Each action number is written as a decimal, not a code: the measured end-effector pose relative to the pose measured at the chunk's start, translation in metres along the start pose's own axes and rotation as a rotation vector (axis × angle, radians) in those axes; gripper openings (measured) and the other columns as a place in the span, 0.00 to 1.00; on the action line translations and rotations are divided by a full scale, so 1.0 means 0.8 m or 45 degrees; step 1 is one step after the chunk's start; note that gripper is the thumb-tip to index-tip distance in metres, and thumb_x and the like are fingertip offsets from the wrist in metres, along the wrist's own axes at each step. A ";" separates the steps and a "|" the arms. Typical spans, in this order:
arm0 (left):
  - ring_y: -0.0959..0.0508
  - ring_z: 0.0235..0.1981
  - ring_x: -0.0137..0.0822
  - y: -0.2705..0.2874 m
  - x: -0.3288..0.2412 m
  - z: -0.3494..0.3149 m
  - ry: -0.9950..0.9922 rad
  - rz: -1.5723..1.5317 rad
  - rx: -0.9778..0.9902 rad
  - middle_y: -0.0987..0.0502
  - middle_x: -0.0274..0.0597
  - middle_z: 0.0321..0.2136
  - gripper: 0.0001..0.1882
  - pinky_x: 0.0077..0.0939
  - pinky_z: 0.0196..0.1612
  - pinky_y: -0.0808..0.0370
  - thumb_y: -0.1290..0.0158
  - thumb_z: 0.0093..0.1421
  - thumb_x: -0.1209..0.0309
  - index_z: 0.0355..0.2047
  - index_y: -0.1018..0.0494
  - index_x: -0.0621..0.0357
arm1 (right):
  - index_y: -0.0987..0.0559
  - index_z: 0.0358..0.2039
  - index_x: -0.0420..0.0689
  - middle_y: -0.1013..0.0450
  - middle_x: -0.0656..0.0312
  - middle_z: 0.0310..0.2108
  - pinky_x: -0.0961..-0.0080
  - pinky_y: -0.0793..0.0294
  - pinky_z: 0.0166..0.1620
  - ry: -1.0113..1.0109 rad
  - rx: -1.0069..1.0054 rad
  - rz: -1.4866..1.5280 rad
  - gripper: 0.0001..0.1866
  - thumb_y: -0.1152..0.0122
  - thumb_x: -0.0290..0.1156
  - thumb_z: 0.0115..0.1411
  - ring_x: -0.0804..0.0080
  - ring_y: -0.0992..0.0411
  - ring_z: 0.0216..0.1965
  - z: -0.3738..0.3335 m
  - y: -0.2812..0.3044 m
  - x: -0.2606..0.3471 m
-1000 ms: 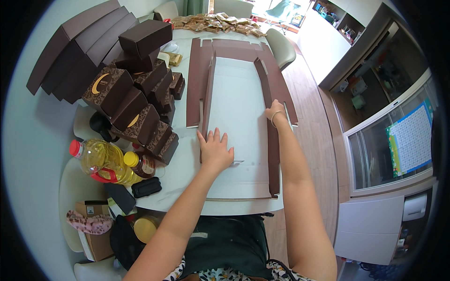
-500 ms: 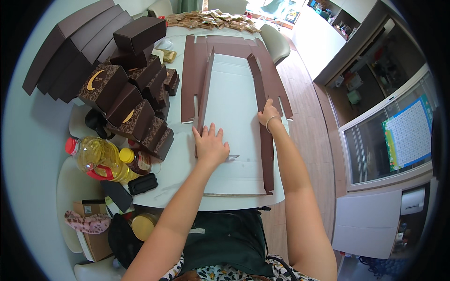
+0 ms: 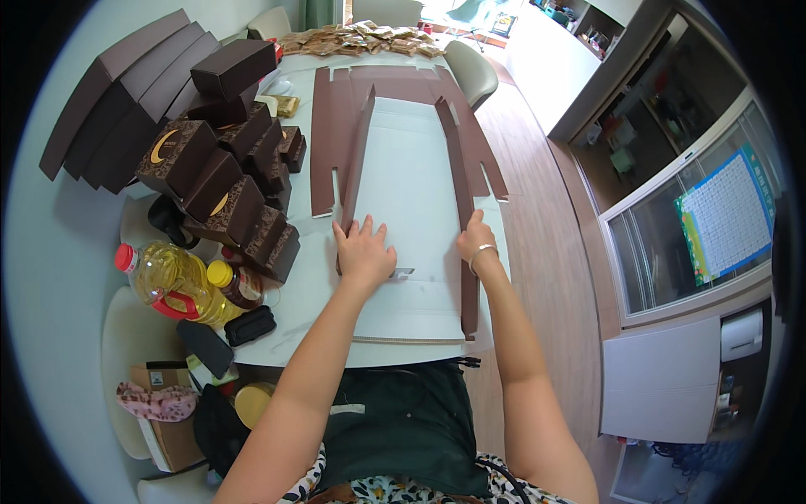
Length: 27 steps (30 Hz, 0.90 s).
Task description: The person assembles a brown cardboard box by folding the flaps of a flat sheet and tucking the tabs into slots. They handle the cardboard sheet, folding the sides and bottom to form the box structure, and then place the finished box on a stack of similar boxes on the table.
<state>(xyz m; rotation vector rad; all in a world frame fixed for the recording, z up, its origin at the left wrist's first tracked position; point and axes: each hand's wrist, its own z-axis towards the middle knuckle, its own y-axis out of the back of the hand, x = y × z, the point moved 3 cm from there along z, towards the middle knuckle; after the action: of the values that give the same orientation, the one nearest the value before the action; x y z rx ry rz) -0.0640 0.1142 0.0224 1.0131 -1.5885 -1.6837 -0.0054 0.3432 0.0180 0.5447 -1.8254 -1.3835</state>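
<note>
A long cardboard sheet (image 3: 411, 185), white on its upper face, lies lengthwise in front of me with brown side flaps folded up. My left hand (image 3: 366, 257) rests on its white face by the left flap (image 3: 359, 160), fingers spread. My right hand (image 3: 477, 241) is closed around the right flap (image 3: 456, 160), thumb along the top; the fingers on its outer side are partly hidden. Between the hands a small silver-grey piece (image 3: 404, 273) lies on the white face. Under the far part of the sheet, a larger flat brown cardboard piece (image 3: 326, 139) with slots shows on both sides.
Dark brown boxes (image 3: 239, 206) are stacked at the left, beside an oil bottle (image 3: 172, 281), a yellow-lidded jar (image 3: 239, 284) and a black case (image 3: 250, 325). Many small gold packets (image 3: 361, 39) cover the table's far end. A chair (image 3: 472, 71) stands at the far right.
My right hand has slid nearer to me along the right flap. The left hand stays flat on the sheet. The whole view has shifted slightly.
</note>
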 end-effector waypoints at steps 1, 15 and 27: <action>0.39 0.65 0.44 0.000 -0.001 0.000 0.003 0.009 0.001 0.39 0.42 0.65 0.27 0.60 0.68 0.65 0.58 0.62 0.54 0.61 0.32 0.44 | 0.45 0.55 0.35 0.25 0.37 0.34 0.51 0.25 0.42 0.018 -0.021 -0.009 0.28 0.45 0.27 0.57 0.39 0.25 0.37 -0.001 0.000 0.002; 0.37 0.64 0.43 -0.004 0.003 -0.004 -0.024 -0.025 -0.026 0.37 0.39 0.64 0.25 0.59 0.67 0.60 0.55 0.60 0.56 0.58 0.30 0.40 | 0.31 0.48 0.50 0.28 0.45 0.41 0.56 0.23 0.43 0.148 0.179 -0.198 0.16 0.47 0.26 0.58 0.45 0.24 0.40 -0.068 0.003 0.005; 0.39 0.65 0.43 -0.002 0.004 -0.005 -0.053 0.034 0.058 0.40 0.41 0.66 0.27 0.60 0.67 0.61 0.58 0.61 0.55 0.61 0.33 0.42 | 0.23 0.31 0.39 0.25 0.60 0.26 0.74 0.21 0.18 0.244 0.738 0.504 0.06 0.49 0.22 0.57 0.71 0.24 0.21 -0.139 0.036 -0.044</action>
<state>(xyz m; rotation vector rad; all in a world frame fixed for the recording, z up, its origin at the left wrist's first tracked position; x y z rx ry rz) -0.0621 0.1097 0.0208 0.9809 -1.6665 -1.6674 0.1060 0.3098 0.0471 0.5411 -2.0297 -0.5148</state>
